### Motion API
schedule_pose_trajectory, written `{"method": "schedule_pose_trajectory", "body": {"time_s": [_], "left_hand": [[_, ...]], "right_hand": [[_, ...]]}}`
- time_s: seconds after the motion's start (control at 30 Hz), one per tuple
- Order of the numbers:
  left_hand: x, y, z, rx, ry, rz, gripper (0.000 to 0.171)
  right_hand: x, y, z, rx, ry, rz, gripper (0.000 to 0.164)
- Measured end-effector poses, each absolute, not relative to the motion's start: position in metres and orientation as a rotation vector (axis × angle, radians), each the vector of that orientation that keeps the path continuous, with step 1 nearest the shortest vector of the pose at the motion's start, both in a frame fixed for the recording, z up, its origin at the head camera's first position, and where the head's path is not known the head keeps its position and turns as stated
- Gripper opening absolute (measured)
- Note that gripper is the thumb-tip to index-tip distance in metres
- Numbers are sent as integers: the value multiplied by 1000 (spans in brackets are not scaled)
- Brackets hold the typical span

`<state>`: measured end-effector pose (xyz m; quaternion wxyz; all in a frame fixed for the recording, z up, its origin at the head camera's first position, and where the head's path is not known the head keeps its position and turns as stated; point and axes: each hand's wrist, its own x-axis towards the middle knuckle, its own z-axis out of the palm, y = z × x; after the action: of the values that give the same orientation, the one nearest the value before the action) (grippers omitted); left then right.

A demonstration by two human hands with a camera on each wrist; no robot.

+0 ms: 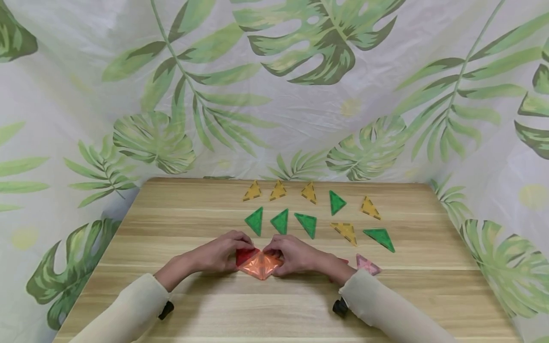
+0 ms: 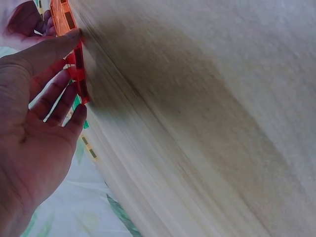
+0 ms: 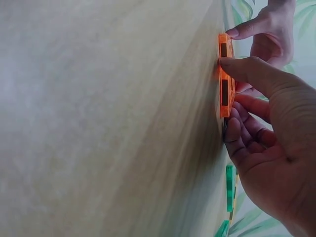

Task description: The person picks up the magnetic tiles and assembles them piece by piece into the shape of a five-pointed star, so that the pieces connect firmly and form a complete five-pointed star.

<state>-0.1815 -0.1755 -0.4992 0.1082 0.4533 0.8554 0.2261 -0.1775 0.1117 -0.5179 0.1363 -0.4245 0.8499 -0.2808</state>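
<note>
In the head view, two orange translucent triangular magnetic tiles [image 1: 254, 267] lie edge to edge on the wooden table, with a red triangular magnetic tile [image 1: 246, 256] against their upper left side. My left hand [image 1: 220, 251] pinches the red tile, its thumb close to the orange edge in the left wrist view. From the other side, my right hand [image 1: 299, 256] holds the right orange tile [image 3: 225, 84] between thumb and fingers. Its fingers hide part of that tile and whatever lies behind it. Both hands stay low at the tabletop.
Several green triangular tiles [image 1: 280, 222] and yellow ones [image 1: 344, 232] lie spread over the table's back half and right. A pink triangular tile [image 1: 367, 265] sits beyond the right forearm, beside a mostly hidden red piece [image 1: 344, 260]. A leaf-print cloth [image 1: 300, 119] hangs behind the table [image 1: 180, 200].
</note>
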Motion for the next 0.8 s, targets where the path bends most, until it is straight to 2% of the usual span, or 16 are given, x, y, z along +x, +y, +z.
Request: {"method": "schedule_pose_trajectory", "body": {"time_s": [0.23, 0.8], "left_hand": [[-175, -175, -500, 1359, 2625, 576, 43], [-159, -171, -491, 1198, 2675, 445, 68]], "right_hand": [[-172, 131, -517, -1214, 2470, -840, 55], [-151, 218, -501, -1048, 2594, -848, 53]]}}
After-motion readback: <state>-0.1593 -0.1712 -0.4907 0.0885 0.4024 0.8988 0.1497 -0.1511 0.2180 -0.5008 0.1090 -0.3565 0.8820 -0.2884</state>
